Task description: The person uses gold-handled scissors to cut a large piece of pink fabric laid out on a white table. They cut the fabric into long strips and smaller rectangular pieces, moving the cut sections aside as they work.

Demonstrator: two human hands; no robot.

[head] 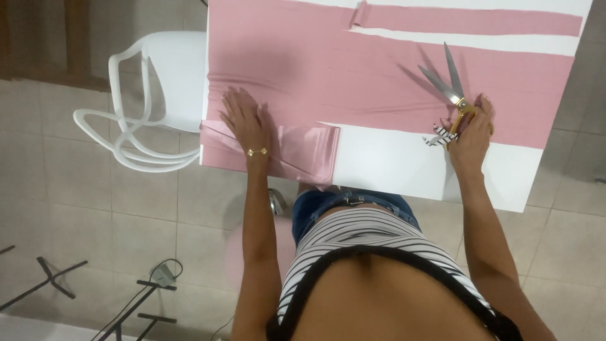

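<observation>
Fingers (pixel 243 104) lie flat on pink fabric (pixel 353 76); right hand (pixel 470 129) grips open scissors (pixel 449 85).

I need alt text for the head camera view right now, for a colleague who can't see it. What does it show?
Seen from above, a person holds open scissors in the right hand over pink fabric spread on a white table, while the left hand presses flat on the fabric near its folded edge. A white chair stands left of the table on a tiled floor.

White plastic chair (pixel 158 95) at table's left edge. White table (pixel 391 164), bare strip along near side. Beige tiled floor (pixel 88 208). Black metal stand legs (pixel 57 284) and cable (pixel 165 273) at lower left.
</observation>
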